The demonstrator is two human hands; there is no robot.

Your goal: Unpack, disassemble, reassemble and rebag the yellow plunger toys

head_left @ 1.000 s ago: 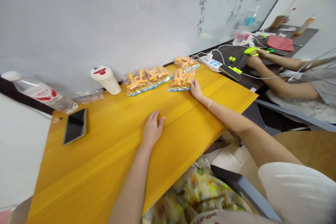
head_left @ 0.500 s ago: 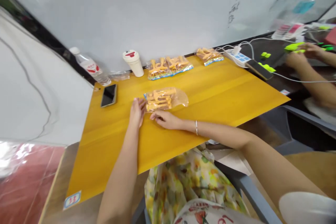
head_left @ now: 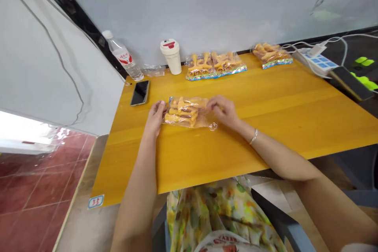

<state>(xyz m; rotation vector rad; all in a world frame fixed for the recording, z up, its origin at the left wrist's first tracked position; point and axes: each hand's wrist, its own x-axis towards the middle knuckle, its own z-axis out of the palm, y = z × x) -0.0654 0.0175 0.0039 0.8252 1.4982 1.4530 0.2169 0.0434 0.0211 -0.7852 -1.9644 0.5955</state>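
Observation:
A clear plastic bag (head_left: 184, 115) of orange toy-like pieces lies flat on the yellow-brown table (head_left: 206, 157) in front of me. My left hand (head_left: 155, 118) is closed on its left end, by the blue printed edge, thumb on top. At the opposite end, my right hand (head_left: 225, 111) has its fingers curled in a pinch on the loose film. The orange pieces sit bunched toward the left half of the bag. My right fingertips are partly hidden by the hand itself.
Along the whiteboard stand a water bottle (head_left: 124, 57) and a white lidded cup (head_left: 171, 57). More bags of orange pieces (head_left: 215, 65) lie beside them, another bag (head_left: 271, 55) farther right. A phone (head_left: 140, 93) rests at left, a power strip (head_left: 317, 61) with cables at right.
My right hand has moved from below the bag to its right end and taken hold of the film. My left hand has closed on the left end. The view has turned left.

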